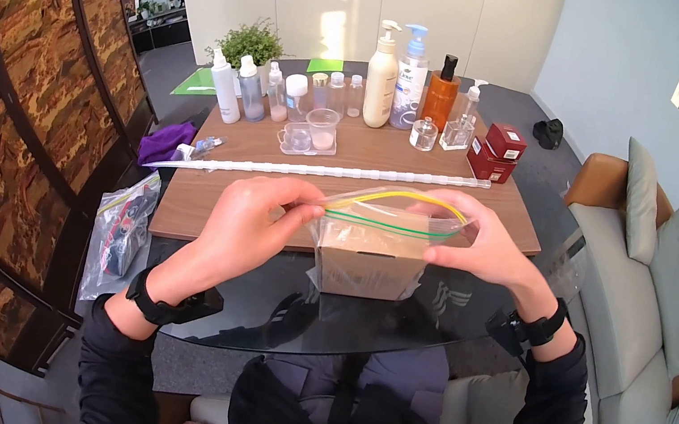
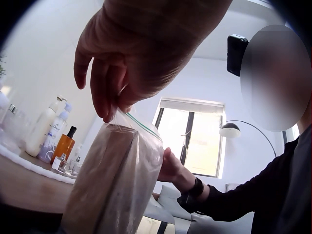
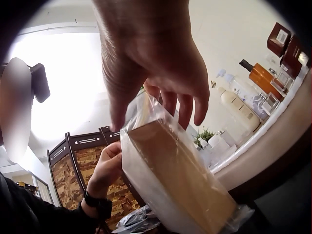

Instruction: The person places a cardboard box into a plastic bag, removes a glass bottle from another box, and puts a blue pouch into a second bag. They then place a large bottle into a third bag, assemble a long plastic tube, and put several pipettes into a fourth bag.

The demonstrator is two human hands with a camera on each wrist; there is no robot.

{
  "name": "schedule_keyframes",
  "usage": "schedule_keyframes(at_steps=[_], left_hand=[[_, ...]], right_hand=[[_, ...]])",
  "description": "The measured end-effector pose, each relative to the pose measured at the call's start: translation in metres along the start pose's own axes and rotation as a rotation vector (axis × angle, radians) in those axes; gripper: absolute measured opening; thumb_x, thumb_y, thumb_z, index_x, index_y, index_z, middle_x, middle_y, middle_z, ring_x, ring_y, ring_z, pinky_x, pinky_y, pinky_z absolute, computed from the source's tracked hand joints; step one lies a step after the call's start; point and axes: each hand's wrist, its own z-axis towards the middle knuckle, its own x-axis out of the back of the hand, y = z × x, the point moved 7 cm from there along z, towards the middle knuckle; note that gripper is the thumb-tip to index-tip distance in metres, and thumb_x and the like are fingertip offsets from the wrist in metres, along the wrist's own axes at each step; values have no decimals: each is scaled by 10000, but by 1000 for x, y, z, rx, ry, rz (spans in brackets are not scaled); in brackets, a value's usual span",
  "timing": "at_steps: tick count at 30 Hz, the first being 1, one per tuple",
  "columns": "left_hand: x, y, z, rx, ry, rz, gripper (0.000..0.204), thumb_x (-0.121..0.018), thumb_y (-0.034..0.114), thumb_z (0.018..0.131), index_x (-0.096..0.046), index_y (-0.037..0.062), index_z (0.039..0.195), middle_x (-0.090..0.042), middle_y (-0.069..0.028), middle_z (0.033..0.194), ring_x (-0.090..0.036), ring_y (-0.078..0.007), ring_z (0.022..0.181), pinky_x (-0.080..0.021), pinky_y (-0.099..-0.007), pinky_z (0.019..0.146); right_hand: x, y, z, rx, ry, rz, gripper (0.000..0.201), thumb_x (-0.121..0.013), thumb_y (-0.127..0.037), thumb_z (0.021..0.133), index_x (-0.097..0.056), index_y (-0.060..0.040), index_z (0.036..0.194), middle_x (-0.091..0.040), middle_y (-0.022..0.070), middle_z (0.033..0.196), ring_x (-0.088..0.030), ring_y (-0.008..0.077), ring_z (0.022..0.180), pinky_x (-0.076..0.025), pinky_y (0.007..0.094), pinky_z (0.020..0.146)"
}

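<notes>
A cardboard box stands inside a clear zip bag at the front edge of the dark glass tabletop. The bag's mouth gapes above the box, with yellow and green zip strips along its two lips. My left hand pinches the mouth's left corner between thumb and fingertips. Around the right corner, my right hand has its thumb on the near side and its fingers at the far lip, spread apart and fairly straight. The same bagged box shows tilted in the left wrist view, with the left fingertips at its top.
A white segmented strip crosses the wooden board. Behind it are pump bottles, several small bottles, a clear lidded container and dark red boxes. A filled zip bag and purple cloth lie left.
</notes>
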Motion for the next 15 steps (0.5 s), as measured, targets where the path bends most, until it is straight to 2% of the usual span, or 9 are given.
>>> schedule_keyframes(at_steps=[3, 6, 9, 12, 15], left_hand=[[8, 4, -6, -43, -18, -36, 103, -700, 64, 849, -687, -16, 912, -708, -93, 900, -662, -187, 832, -505, -299, 768], [16, 14, -11, -122, -20, -109, 90, -704, 92, 829, -689, 19, 879, -698, -114, 909, -666, -252, 869, -512, -349, 780], [17, 9, -15, 47, -136, -110, 138, -715, 130, 815, -680, 25, 897, -689, -108, 941, -652, -271, 907, -496, -367, 818], [16, 28, -9, -168, -104, 142, 203, -726, 175, 796, -673, 46, 945, -676, -97, 936, -641, -283, 903, -477, -394, 835], [1, 45, -3, -291, -101, 257, 265, -732, 218, 785, -668, 67, 994, -667, -90, 922, -634, -291, 873, -460, -420, 835]], right_hand=[[-1, 8, -3, -64, 33, 135, 306, -748, -162, 849, -676, -39, 1119, -664, 97, 1145, -599, 159, 1063, -477, 318, 941], [0, 9, -4, -62, 81, 236, 146, -715, -123, 873, -716, -34, 989, -690, 94, 1092, -628, 135, 973, -512, 283, 845], [-5, 8, -2, -22, 103, 204, 122, -710, -115, 878, -710, -36, 972, -688, 83, 1081, -627, 123, 963, -515, 262, 791], [-13, -4, -1, -11, 164, 113, 94, -704, -65, 864, -694, -12, 941, -676, 116, 1061, -627, 168, 992, -511, 294, 842], [-22, -25, 0, 117, 233, -76, 105, -720, -114, 859, -695, -27, 912, -687, 90, 994, -644, 166, 925, -517, 294, 784]])
